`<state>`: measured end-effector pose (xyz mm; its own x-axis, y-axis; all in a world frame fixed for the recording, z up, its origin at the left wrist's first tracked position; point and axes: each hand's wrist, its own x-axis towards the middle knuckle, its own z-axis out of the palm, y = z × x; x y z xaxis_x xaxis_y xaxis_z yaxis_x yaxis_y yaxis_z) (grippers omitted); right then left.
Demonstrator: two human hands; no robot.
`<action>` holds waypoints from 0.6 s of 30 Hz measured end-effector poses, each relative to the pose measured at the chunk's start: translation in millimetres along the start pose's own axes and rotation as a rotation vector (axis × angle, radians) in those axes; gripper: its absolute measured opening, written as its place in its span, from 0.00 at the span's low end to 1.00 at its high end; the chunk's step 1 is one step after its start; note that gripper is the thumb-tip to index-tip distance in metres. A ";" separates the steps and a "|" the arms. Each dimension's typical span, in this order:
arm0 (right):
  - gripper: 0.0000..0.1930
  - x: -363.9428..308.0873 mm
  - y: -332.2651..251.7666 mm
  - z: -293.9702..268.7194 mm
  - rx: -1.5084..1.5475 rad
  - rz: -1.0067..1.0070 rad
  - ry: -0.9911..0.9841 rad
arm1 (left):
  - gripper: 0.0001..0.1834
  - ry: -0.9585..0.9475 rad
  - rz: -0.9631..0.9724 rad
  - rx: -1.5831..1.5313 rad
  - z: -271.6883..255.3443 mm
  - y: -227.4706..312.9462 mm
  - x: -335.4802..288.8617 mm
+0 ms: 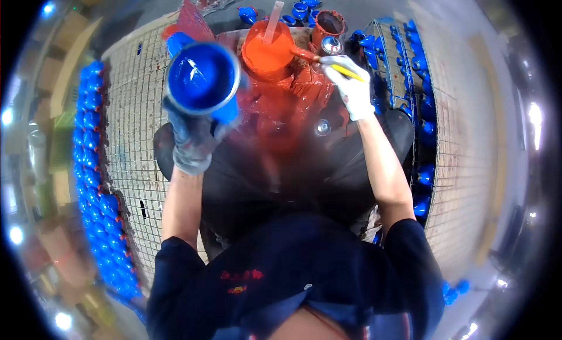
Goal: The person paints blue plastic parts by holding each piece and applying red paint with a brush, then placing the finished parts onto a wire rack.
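Observation:
My left hand point(190, 138), in a dark grey glove, is closed around a blue casting like a valve body or pipe fitting point(202, 79). Its round opening has a bare metal rim and faces up, showing a glossy blue inside. In a white glove, my right hand point(350, 91) grips a paintbrush point(349, 72) with a yellow handle. The red-coated brush end reaches the right rim of an orange paint container point(266, 59). A flat translucent stick point(273, 24) leans in the paint.
A red-stained can point(329, 26) stands behind the right hand, with a small metal-topped thing point(332, 45) by it. Paint-smeared red sheeting point(275, 100) lies before my knees. Rows of blue castings line the left point(93, 164) and right point(426, 106), beside wire-grid panels point(134, 106).

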<state>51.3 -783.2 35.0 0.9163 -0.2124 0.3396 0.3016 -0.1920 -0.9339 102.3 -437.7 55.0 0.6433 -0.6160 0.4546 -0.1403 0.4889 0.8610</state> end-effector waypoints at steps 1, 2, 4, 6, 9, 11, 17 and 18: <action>0.10 5.1 10.3 3.7 -0.098 -0.030 -0.054 | 0.53 -0.019 -0.150 -0.687 -2.0 1.6 13.9; 0.11 9.3 24.6 8.5 -0.196 -0.059 -0.109 | 0.52 0.087 -0.124 -0.794 4.1 3.7 24.5; 0.11 22.8 43.7 20.6 -0.614 -0.369 -0.194 | 0.48 0.586 -0.105 -0.888 23.5 19.3 44.3; 0.12 34.7 65.9 29.0 -1.006 -0.472 -0.330 | 0.45 0.185 -0.027 -1.140 -1.1 6.5 56.4; 0.11 44.4 81.4 45.0 -1.163 -0.457 -0.405 | 0.44 0.298 0.052 -1.391 -3.2 -0.4 61.6; 0.11 47.5 80.5 45.6 -1.235 -0.419 -0.467 | 0.42 0.438 0.060 -1.503 -11.0 -1.4 57.8; 0.12 38.4 41.8 36.5 -0.946 -0.665 -0.209 | 0.42 0.604 -0.054 -0.549 -7.6 -2.5 41.1; 0.14 36.9 29.3 27.1 -0.893 -0.749 -0.091 | 0.40 0.593 -0.067 -0.298 4.9 -6.5 47.5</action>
<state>101.1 -770.8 17.1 0.6142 0.3018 0.7292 0.5148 -0.8535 -0.0805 130.1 -473.1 72.2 0.9604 -0.2483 0.1266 0.0736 0.6639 0.7442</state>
